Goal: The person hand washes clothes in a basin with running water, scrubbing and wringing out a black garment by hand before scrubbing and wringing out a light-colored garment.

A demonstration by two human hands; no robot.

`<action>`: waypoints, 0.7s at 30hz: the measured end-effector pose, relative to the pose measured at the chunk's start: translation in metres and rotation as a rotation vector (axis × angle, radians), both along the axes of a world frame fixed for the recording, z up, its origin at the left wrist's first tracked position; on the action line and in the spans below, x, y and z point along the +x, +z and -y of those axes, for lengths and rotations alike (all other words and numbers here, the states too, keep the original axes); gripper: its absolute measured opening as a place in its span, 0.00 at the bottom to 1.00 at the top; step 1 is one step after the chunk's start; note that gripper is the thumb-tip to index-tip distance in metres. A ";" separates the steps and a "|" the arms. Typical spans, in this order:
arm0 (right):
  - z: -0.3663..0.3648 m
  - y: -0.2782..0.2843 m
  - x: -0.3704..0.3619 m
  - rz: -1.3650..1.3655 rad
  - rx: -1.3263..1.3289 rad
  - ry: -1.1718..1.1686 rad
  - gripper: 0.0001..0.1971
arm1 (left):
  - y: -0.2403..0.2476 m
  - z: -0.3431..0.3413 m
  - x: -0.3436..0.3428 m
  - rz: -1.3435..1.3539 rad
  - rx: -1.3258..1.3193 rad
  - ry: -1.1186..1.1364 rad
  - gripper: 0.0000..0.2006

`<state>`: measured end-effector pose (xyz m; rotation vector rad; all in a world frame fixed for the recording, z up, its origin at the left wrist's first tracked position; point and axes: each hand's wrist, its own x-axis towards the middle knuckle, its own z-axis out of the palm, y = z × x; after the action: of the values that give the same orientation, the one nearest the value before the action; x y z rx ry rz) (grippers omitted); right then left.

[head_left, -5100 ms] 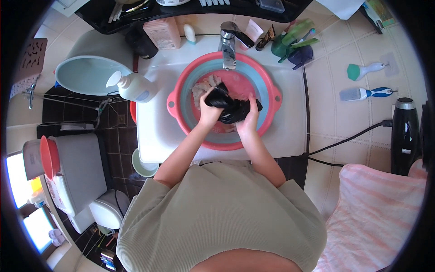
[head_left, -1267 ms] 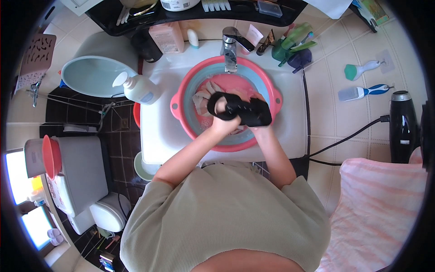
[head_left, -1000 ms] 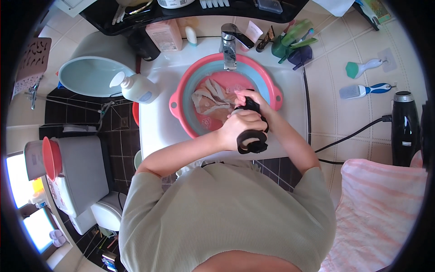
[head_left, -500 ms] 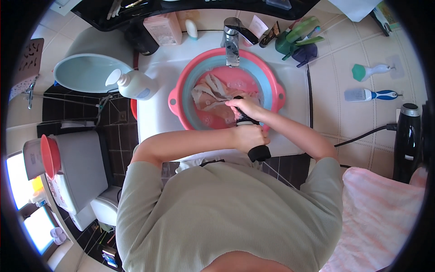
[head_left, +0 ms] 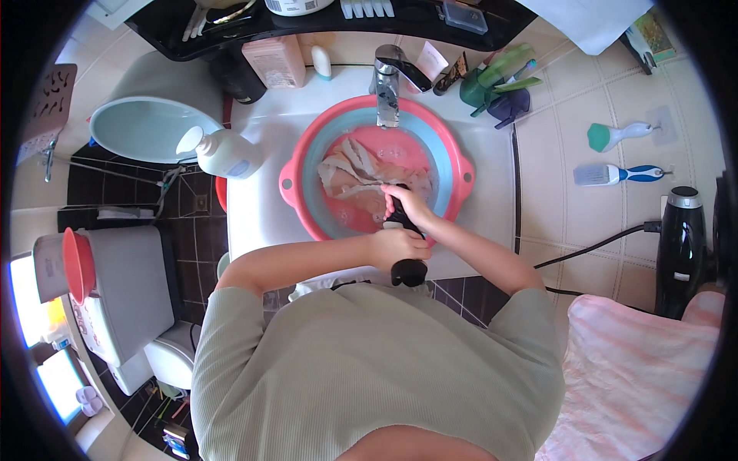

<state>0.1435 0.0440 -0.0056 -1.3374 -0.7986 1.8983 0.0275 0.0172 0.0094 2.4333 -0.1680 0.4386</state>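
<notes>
Fingers of the left hand (head_left: 397,246) curl into a fist around the middle of a black cloth (head_left: 408,273) in the head view. Those of the right hand (head_left: 407,206) bend around its farther stretch, with no clear gap showing; how tightly they squeeze, I can't tell from where I stand.

The cloth looks soft and limp, bunched into a narrow roll. It is probably wet, so I'd judge it fairly weighty for its size, slippery, and unlikely to break. Its gathered ends seem the surest places to take hold, with the whole fist rather than the fingertips.

It slants across the near side of a round basin with a pink rim (head_left: 300,165). One end shows at the right fingers, over the basin; the rounded other end pokes out below the left fist, toward the person's shirt (head_left: 377,361). The fists hide the rest. A pale, crumpled cloth (head_left: 355,174) lies in the basin, beyond and left of the fingers, among patches of suds.
</notes>
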 end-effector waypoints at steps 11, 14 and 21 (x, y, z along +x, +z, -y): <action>0.007 -0.001 0.004 -0.587 -0.230 -0.292 0.09 | 0.037 0.007 -0.021 0.576 -0.605 1.033 0.08; 0.018 -0.020 -0.005 -0.607 -0.193 -0.449 0.10 | 0.046 0.001 -0.024 0.787 -1.222 1.268 0.08; 0.028 0.077 -0.006 -0.272 0.126 -0.358 0.23 | 0.062 -0.025 -0.064 0.657 -1.905 1.034 0.08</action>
<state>0.1371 0.0163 0.0711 -1.0373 -0.4944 1.6680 -0.0364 0.0421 0.0710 0.2801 0.8675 1.0851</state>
